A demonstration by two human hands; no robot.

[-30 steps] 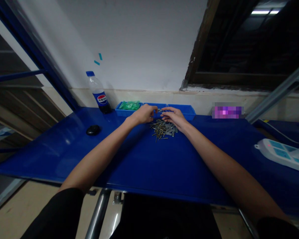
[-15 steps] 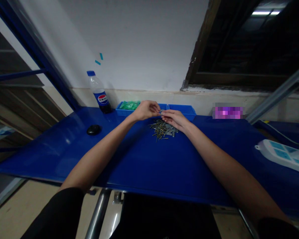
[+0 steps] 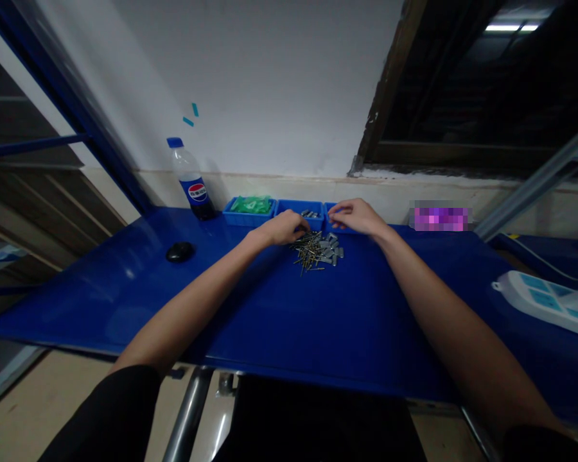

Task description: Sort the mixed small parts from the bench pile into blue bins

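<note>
My left hand is at the upper left edge of a loose pile, its fingers bent down and closed. Whatever is between those fingertips is hidden. Thin brass-coloured screw-like pieces make up the pile's left side, and flat grey metal pieces lie on its right. Over the right blue bin, my right hand hovers with bent fingers, thumb and fingertips slightly apart; no held piece shows. The middle blue bin contains several small grey metal pieces.
Green plastic packets fill the left blue bin. A cola bottle and a black round object stand on the left of the blue table. At right are a blurred purple box and a white plastic case.
My hands have parted from around a small grey piece. The left moved down to the pile; the right moved up and right over the right bin. The middle bin's contents now show.
</note>
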